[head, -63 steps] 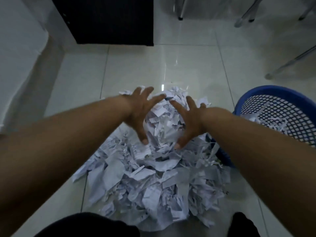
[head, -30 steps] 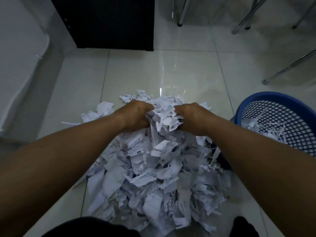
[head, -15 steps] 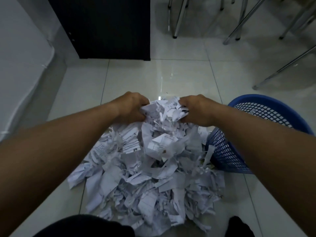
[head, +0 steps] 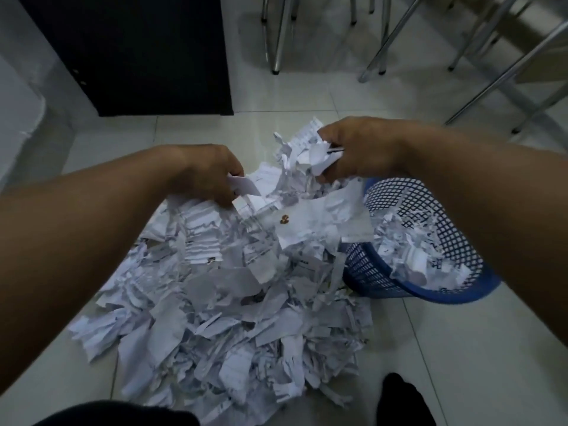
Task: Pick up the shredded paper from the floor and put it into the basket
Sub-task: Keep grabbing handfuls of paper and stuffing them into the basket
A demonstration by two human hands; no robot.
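Observation:
A big heap of white shredded paper [head: 233, 327] covers the tiled floor in front of me. Between both hands hangs a lifted bundle of shredded paper [head: 295, 204], raised above the heap. My left hand [head: 206, 173] is shut on its left side. My right hand [head: 356, 149] is shut on its right side, higher up and close to the basket's near-left rim. The blue mesh basket [head: 455, 290] stands to the right of the heap, with shredded paper inside it; my right forearm hides part of its rim.
A black cabinet [head: 132, 53] stands on the floor at the back left. Metal chair legs [head: 276, 35] and more slanted legs [head: 479, 96] stand at the back right. A pale wall edge [head: 21, 118] runs along the left. Dark clothing shows at the bottom.
Both hands closed on a bundle from the heap's far side and have lifted it up and to the right, toward the basket. The right hand is now higher than the left.

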